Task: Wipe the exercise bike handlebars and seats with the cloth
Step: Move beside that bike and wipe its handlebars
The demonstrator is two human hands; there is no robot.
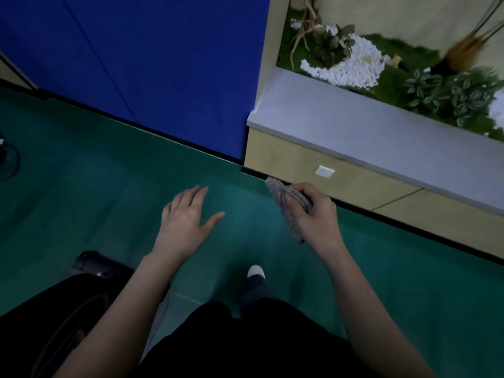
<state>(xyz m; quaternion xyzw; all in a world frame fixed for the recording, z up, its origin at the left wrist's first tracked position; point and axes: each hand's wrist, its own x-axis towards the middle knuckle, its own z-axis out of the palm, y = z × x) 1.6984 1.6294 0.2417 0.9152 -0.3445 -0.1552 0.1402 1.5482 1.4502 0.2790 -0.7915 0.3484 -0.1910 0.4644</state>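
My right hand (313, 211) grips a grey knitted cloth (289, 208), bunched in my fingers and hanging down past my palm. My left hand (188, 216) is held out flat in the air over the green floor, fingers straight and spread, touching nothing. A dark part of an exercise machine (90, 274) shows at the lower left, partly behind my left forearm; no handlebar or seat is plainly visible.
A blue wall panel (163, 64) stands ahead. A raised planter ledge (368, 126) with plants and white pebbles runs along the right. Green floor (81, 186) lies below; my foot in a white-toed shoe (255, 271) is on it. A dark round object (5, 162) sits at the left edge.
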